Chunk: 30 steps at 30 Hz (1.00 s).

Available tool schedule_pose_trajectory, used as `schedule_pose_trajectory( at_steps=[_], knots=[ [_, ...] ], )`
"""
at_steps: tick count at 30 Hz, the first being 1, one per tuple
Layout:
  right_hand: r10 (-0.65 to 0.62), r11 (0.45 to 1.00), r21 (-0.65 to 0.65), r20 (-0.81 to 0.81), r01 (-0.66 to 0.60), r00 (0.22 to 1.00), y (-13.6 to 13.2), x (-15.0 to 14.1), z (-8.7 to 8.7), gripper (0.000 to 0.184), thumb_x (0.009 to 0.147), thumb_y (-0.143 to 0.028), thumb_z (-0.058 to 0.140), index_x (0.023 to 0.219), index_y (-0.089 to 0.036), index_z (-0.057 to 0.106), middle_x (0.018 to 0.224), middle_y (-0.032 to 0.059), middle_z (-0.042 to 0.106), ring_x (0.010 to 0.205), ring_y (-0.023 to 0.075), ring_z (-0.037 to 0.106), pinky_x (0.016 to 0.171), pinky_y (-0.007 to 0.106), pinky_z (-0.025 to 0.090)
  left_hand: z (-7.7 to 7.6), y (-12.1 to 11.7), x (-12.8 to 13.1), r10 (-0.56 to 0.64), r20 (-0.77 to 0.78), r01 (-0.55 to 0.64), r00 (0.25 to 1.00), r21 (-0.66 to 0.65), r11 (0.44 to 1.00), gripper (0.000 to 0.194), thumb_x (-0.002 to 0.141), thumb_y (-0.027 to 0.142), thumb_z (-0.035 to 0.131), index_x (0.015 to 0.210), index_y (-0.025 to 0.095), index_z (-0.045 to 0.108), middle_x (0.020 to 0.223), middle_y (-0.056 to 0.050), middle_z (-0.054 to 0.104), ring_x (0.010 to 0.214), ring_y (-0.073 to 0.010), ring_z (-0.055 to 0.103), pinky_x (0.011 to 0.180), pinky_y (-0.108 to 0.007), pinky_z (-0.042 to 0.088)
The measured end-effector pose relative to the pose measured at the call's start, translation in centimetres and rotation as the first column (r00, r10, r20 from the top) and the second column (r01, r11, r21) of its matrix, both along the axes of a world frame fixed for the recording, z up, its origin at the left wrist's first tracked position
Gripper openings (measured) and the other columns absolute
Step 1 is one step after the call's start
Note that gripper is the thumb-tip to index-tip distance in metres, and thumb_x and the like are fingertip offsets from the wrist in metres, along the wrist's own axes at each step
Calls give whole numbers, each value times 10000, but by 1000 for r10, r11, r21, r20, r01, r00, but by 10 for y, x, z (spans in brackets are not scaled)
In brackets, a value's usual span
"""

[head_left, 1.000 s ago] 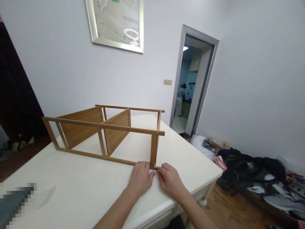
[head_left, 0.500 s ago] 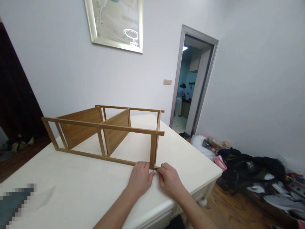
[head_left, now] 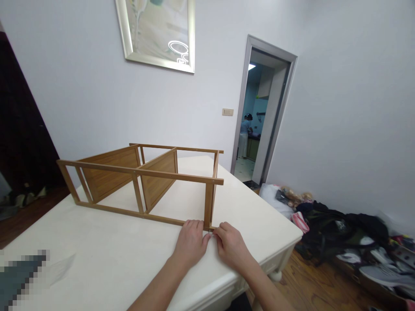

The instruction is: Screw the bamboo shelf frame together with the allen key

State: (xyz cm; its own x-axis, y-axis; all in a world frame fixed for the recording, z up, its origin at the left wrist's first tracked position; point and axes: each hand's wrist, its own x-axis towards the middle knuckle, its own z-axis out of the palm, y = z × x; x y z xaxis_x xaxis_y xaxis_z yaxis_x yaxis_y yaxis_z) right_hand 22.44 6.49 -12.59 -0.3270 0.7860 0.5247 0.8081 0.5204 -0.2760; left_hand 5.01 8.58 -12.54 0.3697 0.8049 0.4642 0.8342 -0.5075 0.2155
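A bamboo shelf frame (head_left: 142, 172) lies on its side on a white table (head_left: 106, 255). Both hands rest at its near right corner, where the bottom rail meets an upright post. My left hand (head_left: 191, 242) lies on the table with its fingers curled against the rail, left of the post. My right hand (head_left: 231, 245) is just right of the post, fingertips pinched at the rail's end. A tiny pale part shows between the two thumbs; I cannot make out what it is.
The table's right edge and corner lie close to my right hand. Bags, clothes and shoes (head_left: 340, 233) are heaped on the wooden floor at right. An open doorway (head_left: 259, 125) shows a person in a far room. A framed picture (head_left: 158, 32) hangs on the wall.
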Motion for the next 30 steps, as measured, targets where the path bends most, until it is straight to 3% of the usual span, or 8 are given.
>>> schedule_pose_trajectory(
  at_steps=[30],
  knots=[
    [113,990,-71,-75,-119,991,3,9,3,294,794,34,474,800,-188,667,761,11,538,724,141,537,652,236,388,-2,1,-3,-7,7,7,1000,-7,1000,176,907,308,528,983,167,600,949,-98,678,949,-280,606,911,-440,451]
  ],
)
